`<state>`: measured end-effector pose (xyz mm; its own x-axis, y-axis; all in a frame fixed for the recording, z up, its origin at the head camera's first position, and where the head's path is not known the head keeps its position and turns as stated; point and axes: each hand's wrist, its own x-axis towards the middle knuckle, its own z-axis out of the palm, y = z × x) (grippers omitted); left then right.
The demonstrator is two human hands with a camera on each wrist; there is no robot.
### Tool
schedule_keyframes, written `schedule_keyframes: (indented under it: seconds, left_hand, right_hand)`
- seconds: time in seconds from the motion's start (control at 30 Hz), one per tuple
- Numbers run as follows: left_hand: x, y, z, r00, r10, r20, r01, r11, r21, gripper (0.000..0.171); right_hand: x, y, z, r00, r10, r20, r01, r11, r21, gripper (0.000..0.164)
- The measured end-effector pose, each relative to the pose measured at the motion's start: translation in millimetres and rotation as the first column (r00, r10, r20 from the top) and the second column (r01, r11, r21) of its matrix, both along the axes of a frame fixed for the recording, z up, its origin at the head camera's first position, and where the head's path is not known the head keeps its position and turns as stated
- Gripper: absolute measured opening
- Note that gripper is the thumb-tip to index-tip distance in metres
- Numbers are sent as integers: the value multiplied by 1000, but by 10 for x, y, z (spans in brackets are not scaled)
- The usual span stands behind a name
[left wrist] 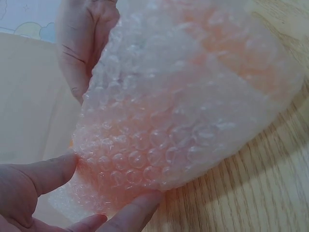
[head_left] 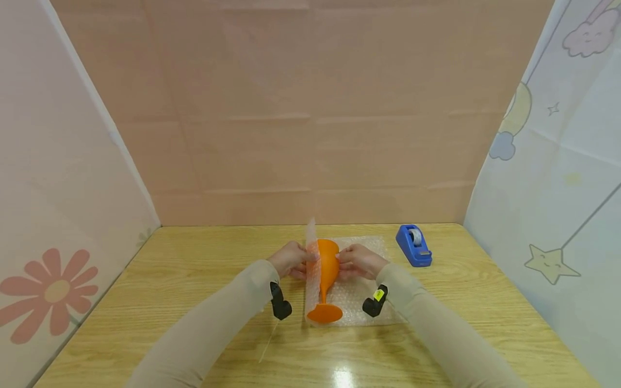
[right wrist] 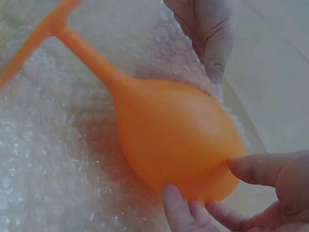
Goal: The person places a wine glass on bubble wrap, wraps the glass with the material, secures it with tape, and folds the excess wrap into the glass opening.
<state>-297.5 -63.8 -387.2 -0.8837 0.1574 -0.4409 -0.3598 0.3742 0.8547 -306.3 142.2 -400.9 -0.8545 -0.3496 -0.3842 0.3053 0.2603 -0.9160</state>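
An orange goblet [head_left: 329, 264] lies on its side on a sheet of bubble wrap [head_left: 359, 304], its round foot toward the near edge of the table. My left hand [head_left: 291, 260] grips the sheet's left part, which is raised and folded against the goblet's left side. In the left wrist view, the thumb and fingers sit at the edge of the bubble wrap [left wrist: 145, 130]. With thumb and fingertips, my right hand [head_left: 360, 261] holds the goblet's bowl near its rim. The right wrist view shows the goblet [right wrist: 178, 125] uncovered on that side.
A blue tape dispenser [head_left: 414, 246] with a roll of clear tape stands at the back right of the wooden table [head_left: 194, 291]. A thin pale strip [head_left: 268, 342] lies near the left forearm. Cloth-like walls rise behind and at both sides.
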Motion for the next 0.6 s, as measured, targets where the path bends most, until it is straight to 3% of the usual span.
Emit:
schedule_keyframes:
  seconds: [0.2,0.37,0.6]
  left_hand:
    - [15,14,40,1000,2,6,-2,1000,31,33]
    - [18,19,36,1000,0,9,-1,999,47,33]
    - [13,17,0,1000,-23,10,23,999,32,33]
  right_hand:
    - [16,-84,93,1000,-15,5,14,994,111,50]
    - [17,-111,97,999,36,-31,-31,988,153,40]
    - [10,-98,75,997,65,-44,-60,992,112,36]
